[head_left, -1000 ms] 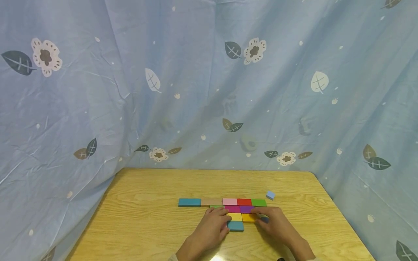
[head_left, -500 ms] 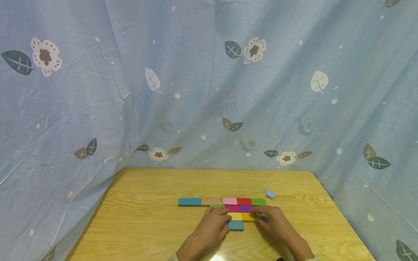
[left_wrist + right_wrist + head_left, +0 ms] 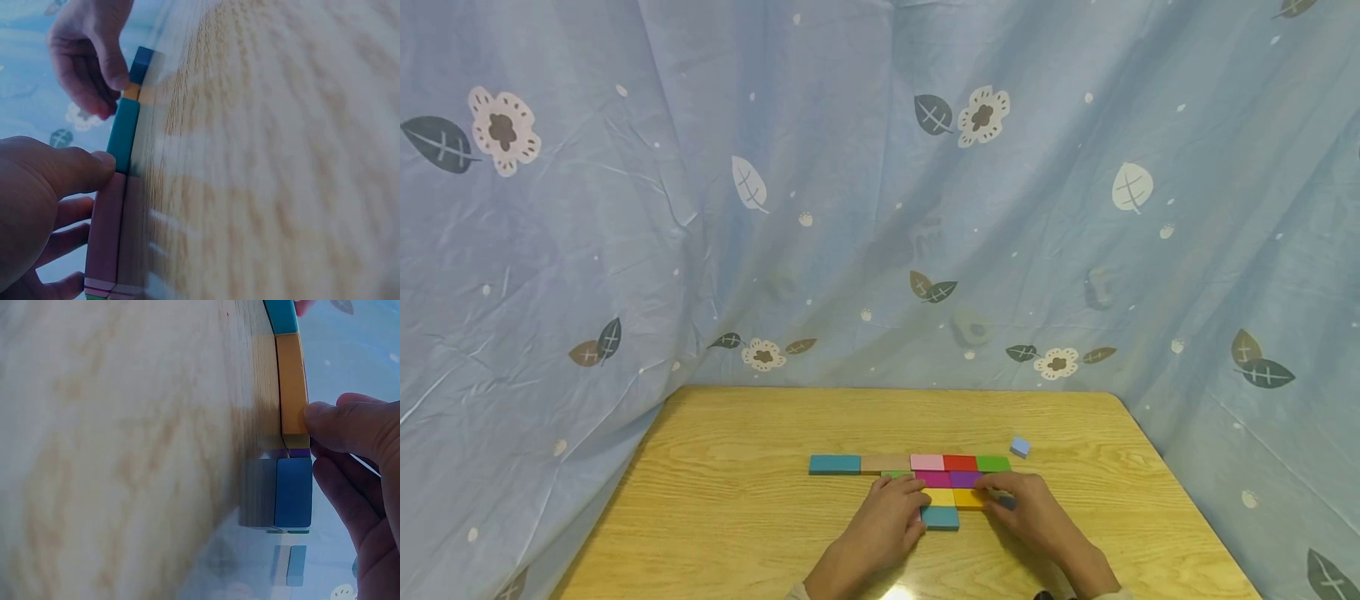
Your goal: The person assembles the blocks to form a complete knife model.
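Note:
Flat coloured blocks lie in several touching rows on the wooden table. My left hand (image 3: 883, 525) rests over the left part, its thumb touching where a teal block (image 3: 940, 519) meets a pink block (image 3: 105, 228). Its other fingers spread over the blocks. At the right, the thumb of my right hand (image 3: 1033, 512) touches an orange block (image 3: 292, 384), and its forefinger reaches the purple block (image 3: 966, 480). A dark blue block (image 3: 294, 492) sits under that hand, partly hidden in the head view. Beside the left fingers is a yellow block (image 3: 940, 497).
The back row has a long blue block (image 3: 835, 465), a tan one (image 3: 885, 463), then pink, red (image 3: 960, 463) and green (image 3: 992, 464). A loose light blue block (image 3: 1020, 447) lies behind its right end. A patterned curtain (image 3: 865, 208) surrounds the table (image 3: 737, 517).

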`<action>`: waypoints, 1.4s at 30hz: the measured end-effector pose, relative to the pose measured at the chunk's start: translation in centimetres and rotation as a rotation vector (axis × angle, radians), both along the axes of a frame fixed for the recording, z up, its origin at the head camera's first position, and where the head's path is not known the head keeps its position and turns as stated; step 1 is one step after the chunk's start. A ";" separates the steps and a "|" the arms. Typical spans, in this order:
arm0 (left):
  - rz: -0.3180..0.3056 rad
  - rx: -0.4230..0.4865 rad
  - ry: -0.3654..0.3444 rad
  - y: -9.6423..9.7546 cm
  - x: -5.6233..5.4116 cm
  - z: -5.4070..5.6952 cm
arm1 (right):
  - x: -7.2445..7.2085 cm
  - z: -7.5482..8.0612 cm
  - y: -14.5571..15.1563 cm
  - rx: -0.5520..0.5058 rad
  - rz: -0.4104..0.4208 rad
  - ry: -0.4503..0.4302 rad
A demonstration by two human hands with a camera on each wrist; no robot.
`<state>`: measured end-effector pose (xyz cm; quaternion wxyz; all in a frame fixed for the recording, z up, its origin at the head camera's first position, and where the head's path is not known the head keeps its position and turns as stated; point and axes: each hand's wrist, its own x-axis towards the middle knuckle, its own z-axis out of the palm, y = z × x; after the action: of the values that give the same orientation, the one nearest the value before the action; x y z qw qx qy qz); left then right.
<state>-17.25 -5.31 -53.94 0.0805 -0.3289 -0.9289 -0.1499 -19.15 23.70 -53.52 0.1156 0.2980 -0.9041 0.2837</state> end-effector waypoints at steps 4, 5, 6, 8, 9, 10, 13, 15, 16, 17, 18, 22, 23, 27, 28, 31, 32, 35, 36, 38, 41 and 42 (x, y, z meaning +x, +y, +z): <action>-0.002 -0.002 0.002 0.0 0.0 -0.1 | 0.0 0.0 0.0 0.001 0.000 0.008; -0.002 -0.003 0.004 0.0 0.0 -0.1 | 0.0 0.0 0.0 0.002 -0.002 0.004; -0.001 -0.003 0.007 0.0 0.0 -0.1 | 0.0 0.0 0.0 0.005 -0.004 0.000; -0.002 -0.006 0.017 0.0 0.0 -0.2 | -0.1 0.1 0.0 0.012 -0.007 -0.012; -0.002 -0.004 0.019 0.0 0.0 -0.2 | -0.1 0.1 0.0 0.017 -0.006 -0.017; -0.002 -0.005 0.022 0.0 0.0 -0.2 | -0.1 0.2 0.1 0.022 -0.005 -0.019; -0.003 -0.010 0.023 0.0 -0.1 -0.3 | -0.2 0.6 0.3 0.020 -0.019 -0.026; -0.002 -0.012 0.021 0.0 -0.1 -0.3 | -0.3 1.1 0.5 -0.001 -0.054 -0.044; -0.002 -0.016 0.022 0.0 -0.1 -0.3 | -0.4 1.5 0.7 -0.019 -0.077 -0.046; -0.001 -0.017 0.020 0.1 -0.1 -0.3 | -0.5 1.8 0.9 -0.039 -0.092 -0.034; 0.000 -0.020 0.018 0.1 -0.1 -0.3 | -0.6 2.2 1.1 -0.057 -0.111 -0.019; 0.003 -0.022 0.012 0.1 -0.1 -0.1 | -1.5 3.8 2.4 -0.134 -0.179 0.068; 0.003 -0.022 0.012 0.1 -0.1 -0.1 | -1.7 4.0 2.8 -0.155 -0.193 0.082; -0.001 -0.017 0.015 0.0 -0.1 -0.1 | -2.9 4.3 4.4 -0.251 -0.256 0.055; -0.001 -0.016 0.014 0.0 -0.1 -0.1 | -3.2 4.2 4.8 -0.276 -0.268 0.040; -0.001 -0.018 0.006 0.0 0.0 -0.1 | -3.9 3.8 5.7 -0.330 -0.299 -0.003; -0.001 -0.020 0.005 0.0 -0.1 -0.1 | -4.1 3.6 6.0 -0.348 -0.307 -0.019; -0.002 -0.020 0.003 0.0 -0.1 -0.1 | -4.6 2.9 6.5 -0.381 -0.329 -0.067; -0.002 -0.019 0.002 -0.1 -0.1 -0.1 | -4.8 2.6 6.6 -0.392 -0.339 -0.084; -0.002 -0.015 0.001 -0.1 -0.1 -0.1 | -5.1 2.1 6.9 -0.397 -0.364 -0.116; -0.002 -0.011 -0.004 0.0 -0.1 -0.1 | -5.5 1.3 7.2 -0.385 -0.411 -0.161; -0.003 -0.008 -0.005 0.0 -0.1 -0.1 | -5.6 1.1 7.3 -0.382 -0.421 -0.175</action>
<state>-17.34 -5.33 -54.07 0.0765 -0.3301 -0.9293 -0.1472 -24.74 30.98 -52.40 0.1475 0.0511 -0.8827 0.4433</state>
